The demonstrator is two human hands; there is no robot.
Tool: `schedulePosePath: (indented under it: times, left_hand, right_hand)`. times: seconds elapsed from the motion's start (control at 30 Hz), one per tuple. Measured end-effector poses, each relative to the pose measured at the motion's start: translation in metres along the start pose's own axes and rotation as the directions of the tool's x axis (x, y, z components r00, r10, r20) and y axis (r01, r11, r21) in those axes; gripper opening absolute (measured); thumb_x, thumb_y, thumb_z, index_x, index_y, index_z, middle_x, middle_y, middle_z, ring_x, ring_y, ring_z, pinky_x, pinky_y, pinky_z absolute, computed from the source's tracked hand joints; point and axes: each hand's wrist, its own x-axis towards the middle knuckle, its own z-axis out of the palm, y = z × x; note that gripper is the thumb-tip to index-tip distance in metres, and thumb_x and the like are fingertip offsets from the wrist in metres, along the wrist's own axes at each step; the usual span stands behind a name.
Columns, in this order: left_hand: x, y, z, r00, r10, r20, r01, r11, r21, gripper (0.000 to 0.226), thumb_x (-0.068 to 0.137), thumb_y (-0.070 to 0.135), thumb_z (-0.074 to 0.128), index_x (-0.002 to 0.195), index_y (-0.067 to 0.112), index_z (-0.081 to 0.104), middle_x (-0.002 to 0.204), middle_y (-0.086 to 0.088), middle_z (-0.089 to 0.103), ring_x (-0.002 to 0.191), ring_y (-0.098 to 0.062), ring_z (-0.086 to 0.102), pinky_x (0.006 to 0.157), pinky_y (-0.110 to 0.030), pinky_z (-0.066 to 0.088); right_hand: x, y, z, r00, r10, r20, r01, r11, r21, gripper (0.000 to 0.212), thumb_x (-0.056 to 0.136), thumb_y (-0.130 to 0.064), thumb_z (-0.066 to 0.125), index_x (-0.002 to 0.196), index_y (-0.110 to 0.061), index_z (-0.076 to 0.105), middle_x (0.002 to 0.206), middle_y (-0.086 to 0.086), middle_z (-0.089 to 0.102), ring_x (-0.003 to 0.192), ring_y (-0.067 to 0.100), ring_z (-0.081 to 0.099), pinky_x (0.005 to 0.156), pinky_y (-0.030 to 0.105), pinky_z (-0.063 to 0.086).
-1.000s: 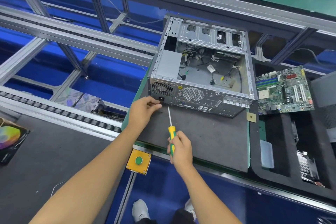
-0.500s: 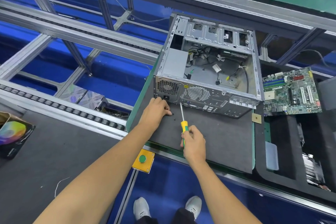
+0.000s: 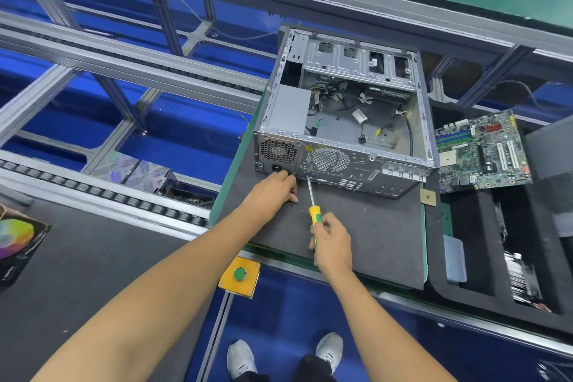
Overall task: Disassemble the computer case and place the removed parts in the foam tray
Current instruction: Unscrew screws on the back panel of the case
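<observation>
The open computer case [image 3: 341,161] lies on a dark mat [image 3: 356,236], rear panel toward me, with the power supply [image 3: 290,112] and loose cables inside. My right hand [image 3: 333,245] grips a yellow-green screwdriver [image 3: 316,217], and its tip touches the rear panel below the round fan grille. My left hand [image 3: 273,192] rests on the mat against the panel's lower left edge, fingers bent, with nothing seen in it. A tiny dark screw [image 3: 291,203] lies by its fingertips. The removed motherboard [image 3: 483,152] lies on the black foam tray [image 3: 483,226] at the right.
A small square chip [image 3: 428,197] sits on the mat's right edge. The tray also holds a clear plastic piece [image 3: 454,257] and a finned heatsink [image 3: 524,279]. A yellow box with a green button [image 3: 239,274] hangs below the table edge. Conveyor rails run to the left.
My left hand dropped from the power socket onto the mat by the case. My right hand brought the screwdriver forward until its tip met the rear panel.
</observation>
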Motion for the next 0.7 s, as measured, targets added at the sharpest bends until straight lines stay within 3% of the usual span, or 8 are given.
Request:
schedulePosePath:
  times: [0.1, 0.2, 0.27, 0.33, 0.4, 0.63, 0.67, 0.7]
  left_hand:
    - [0.001, -0.001, -0.001, 0.998, -0.043, 0.035, 0.044, 0.999, -0.015, 0.019, 0.094, 0.028, 0.069, 0.103, 0.013, 0.061, 0.112, -0.006, 0.057, 0.107, -0.024, 0.056, 0.084, -0.038, 0.047]
    - [0.002, -0.001, -0.009, 0.964, -0.261, 0.054, 0.265, 0.924, -0.276, 0.011, 0.094, 0.022, 0.070, 0.096, 0.014, 0.062, 0.108, -0.006, 0.062, 0.099, -0.025, 0.059, 0.087, -0.037, 0.048]
    - [-0.001, -0.003, -0.011, 0.944, -0.330, 0.025, 0.310, 0.856, -0.413, 0.009, 0.095, 0.020, 0.067, 0.095, 0.012, 0.062, 0.095, -0.004, 0.067, 0.085, -0.020, 0.063, 0.077, -0.031, 0.048]
    - [-0.008, -0.006, -0.012, 0.925, -0.381, 0.007, 0.304, 0.725, -0.618, 0.008, 0.099, 0.016, 0.063, 0.095, 0.009, 0.061, 0.083, -0.005, 0.070, 0.068, -0.014, 0.065, 0.068, -0.024, 0.049]
    - [-0.013, -0.012, -0.013, 0.912, -0.410, 0.022, 0.293, 0.613, -0.734, 0.010, 0.103, 0.015, 0.058, 0.098, 0.007, 0.058, 0.084, -0.007, 0.073, 0.064, -0.011, 0.064, 0.062, -0.016, 0.047]
    - [-0.009, -0.020, -0.025, 0.857, -0.419, 0.298, 0.398, 0.173, -0.901, 0.020, 0.105, 0.012, 0.043, 0.088, 0.009, 0.055, 0.073, -0.004, 0.054, 0.053, -0.009, 0.041, 0.043, -0.019, 0.029]
    - [-0.009, -0.020, -0.025, 0.863, -0.399, 0.309, 0.409, 0.193, -0.892, 0.025, 0.106, 0.019, 0.044, 0.086, 0.010, 0.056, 0.072, -0.003, 0.050, 0.053, -0.009, 0.038, 0.045, -0.020, 0.028]
    - [-0.010, -0.020, -0.025, 0.883, -0.367, 0.293, 0.410, 0.299, -0.862, 0.030, 0.108, 0.028, 0.045, 0.086, 0.010, 0.056, 0.073, -0.002, 0.047, 0.056, -0.010, 0.038, 0.049, -0.022, 0.030]
  right_hand:
    - [-0.001, 0.001, -0.002, 1.000, 0.014, 0.003, -0.014, 1.000, 0.000, 0.016, 0.089, -0.029, 0.048, 0.075, -0.022, 0.047, 0.056, 0.002, 0.064, 0.051, 0.019, 0.051, 0.057, 0.048, 0.052]
    - [0.000, 0.001, -0.003, 0.999, 0.027, 0.019, -0.028, 0.999, 0.024, 0.013, 0.084, -0.032, 0.046, 0.073, -0.027, 0.047, 0.055, 0.003, 0.064, 0.047, 0.018, 0.048, 0.051, 0.042, 0.046]
    - [0.001, 0.002, -0.004, 0.999, 0.045, 0.025, -0.046, 0.998, 0.041, 0.012, 0.084, -0.031, 0.046, 0.073, -0.028, 0.048, 0.054, 0.003, 0.063, 0.045, 0.017, 0.046, 0.050, 0.038, 0.042]
    - [0.002, 0.002, -0.004, 0.998, 0.060, 0.033, -0.062, 0.997, 0.050, 0.012, 0.085, -0.031, 0.046, 0.073, -0.028, 0.048, 0.054, 0.003, 0.063, 0.044, 0.018, 0.044, 0.050, 0.036, 0.040]
    - [0.003, 0.001, -0.004, 0.998, 0.059, 0.039, -0.060, 0.997, 0.040, 0.012, 0.084, -0.031, 0.045, 0.072, -0.028, 0.048, 0.054, 0.003, 0.063, 0.045, 0.018, 0.045, 0.050, 0.036, 0.040]
    - [0.000, -0.002, -0.005, 0.997, 0.054, 0.056, -0.056, 0.997, 0.047, 0.016, 0.090, -0.025, 0.047, 0.075, -0.021, 0.050, 0.055, 0.003, 0.062, 0.047, 0.020, 0.047, 0.051, 0.037, 0.041]
    - [0.000, -0.003, -0.006, 0.997, 0.055, 0.058, -0.058, 0.997, 0.049, 0.016, 0.091, -0.024, 0.048, 0.076, -0.020, 0.051, 0.054, 0.003, 0.062, 0.047, 0.020, 0.048, 0.051, 0.038, 0.042]
    - [-0.001, -0.003, -0.007, 0.997, 0.055, 0.060, -0.058, 0.997, 0.049, 0.016, 0.092, -0.022, 0.048, 0.076, -0.019, 0.052, 0.054, 0.003, 0.062, 0.047, 0.020, 0.049, 0.051, 0.038, 0.043]
